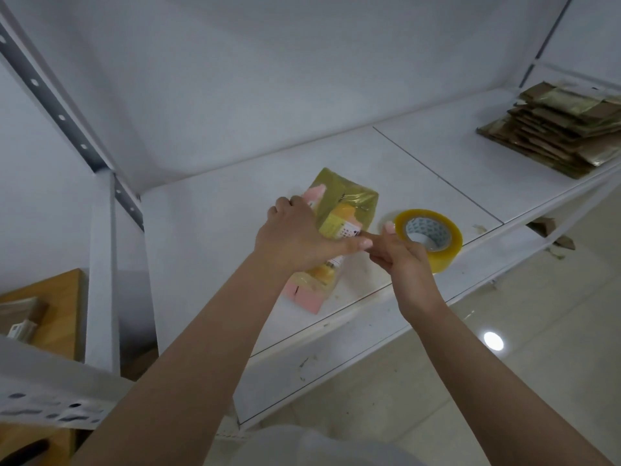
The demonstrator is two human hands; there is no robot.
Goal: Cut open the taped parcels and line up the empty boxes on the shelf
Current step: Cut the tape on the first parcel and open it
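A pink and yellow parcel, wrapped in yellowish clear tape, lies on the white shelf. My left hand lies over its middle with the fingers curled round its far side and the thumb on its near edge. My right hand is just right of the parcel, fingers curled, index finger stretched to the parcel's edge beside my left thumb. A roll of yellowish packing tape stands right behind my right hand. No cutting tool shows in either hand.
A stack of flattened, taped cardboard boxes lies at the shelf's far right. A steel upright stands at the left, with a wooden surface behind it. Glossy floor tiles lie below right.
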